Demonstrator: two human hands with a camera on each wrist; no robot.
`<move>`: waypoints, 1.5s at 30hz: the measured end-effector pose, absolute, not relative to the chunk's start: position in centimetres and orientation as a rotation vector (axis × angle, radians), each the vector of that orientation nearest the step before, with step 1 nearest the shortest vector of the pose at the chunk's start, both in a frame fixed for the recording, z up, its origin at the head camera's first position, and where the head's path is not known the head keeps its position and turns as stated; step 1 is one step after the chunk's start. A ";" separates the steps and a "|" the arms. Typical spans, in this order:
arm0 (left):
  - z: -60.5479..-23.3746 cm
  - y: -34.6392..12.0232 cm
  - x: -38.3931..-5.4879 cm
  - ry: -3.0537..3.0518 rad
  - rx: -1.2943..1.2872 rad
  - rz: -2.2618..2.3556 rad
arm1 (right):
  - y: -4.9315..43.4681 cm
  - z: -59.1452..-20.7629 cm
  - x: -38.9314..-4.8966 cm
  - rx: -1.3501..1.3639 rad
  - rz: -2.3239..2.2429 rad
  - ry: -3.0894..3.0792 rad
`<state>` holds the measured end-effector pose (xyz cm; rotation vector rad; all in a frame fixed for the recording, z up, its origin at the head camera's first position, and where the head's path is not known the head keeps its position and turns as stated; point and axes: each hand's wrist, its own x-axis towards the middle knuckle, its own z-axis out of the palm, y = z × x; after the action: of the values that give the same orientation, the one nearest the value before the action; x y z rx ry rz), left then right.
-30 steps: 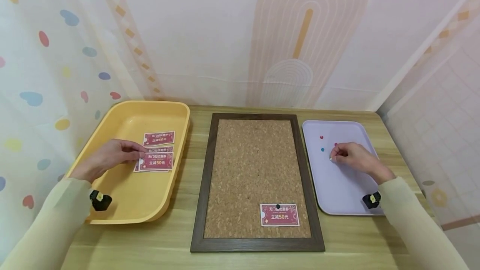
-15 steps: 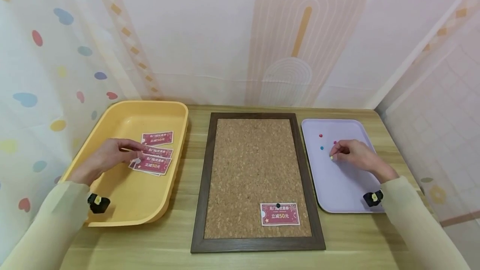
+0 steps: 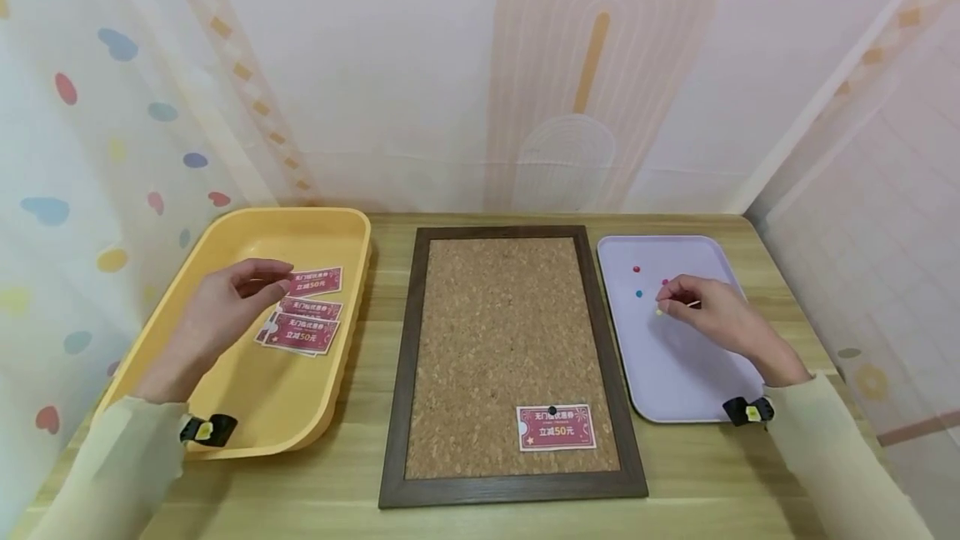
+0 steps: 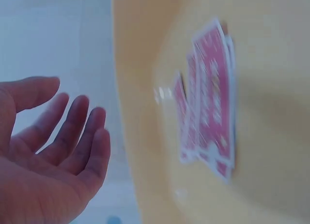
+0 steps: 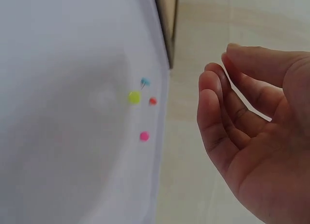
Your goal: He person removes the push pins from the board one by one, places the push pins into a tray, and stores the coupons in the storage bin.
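Observation:
Several red coupons (image 3: 303, 333) lie overlapping in the yellow bin (image 3: 255, 423). Over them my left hand (image 3: 228, 307) hovers with relaxed, slightly bent fingers and holds nothing; the left wrist view shows it apart from the coupons. On the lilac tray (image 3: 690, 382) lie a yellow thumbtack (image 5: 134, 97), a blue thumbtack (image 5: 145, 82), a red thumbtack (image 5: 153, 101) and a pink thumbtack (image 5: 144, 136). My right hand (image 3: 705, 315) is close above the yellow one, thumb and fingers loosely bent with nothing between them.
A framed cork board (image 3: 502, 340) lies between the bin and the tray on the wooden table (image 3: 360, 482). Near its lower right corner a coupon (image 3: 556, 432) is fixed by a black thumbtack (image 3: 552, 411). Patterned cloth (image 3: 420, 82) stands behind the table and along both sides.
My left hand has let go of the top coupon and lifted away. The front coupons have turned slightly askew. My right hand's fingers have loosened near the yellow thumbtack.

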<state>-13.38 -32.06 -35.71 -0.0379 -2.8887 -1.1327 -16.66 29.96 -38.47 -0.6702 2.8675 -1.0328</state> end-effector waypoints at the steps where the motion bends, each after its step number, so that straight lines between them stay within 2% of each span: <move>1: -35.6 -31.6 -13.1 -2.861 -0.058 -1.136 | 29.7 -38.3 -16.4 -0.665 -1.044 2.872; 12: -33.4 -25.7 -10.9 -2.708 -0.198 -1.185 | 27.4 -37.3 -13.6 -0.615 -1.142 2.916; 21: -32.7 -21.4 -9.2 -2.677 -0.373 -1.139 | 25.6 -37.2 -12.3 -0.741 -1.246 2.881; 38: -35.7 -14.4 -8.0 -2.645 -0.824 -1.169 | 22.3 -38.5 -10.7 -0.870 -1.297 2.725; 45: -37.1 -12.3 -7.5 -2.730 -0.880 -1.196 | 21.2 -39.3 -10.2 -0.922 -1.289 2.653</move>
<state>-7.48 -12.30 -37.06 -0.8802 -2.7301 -1.1965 -10.21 21.19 -39.31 -0.9218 2.6533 -1.2894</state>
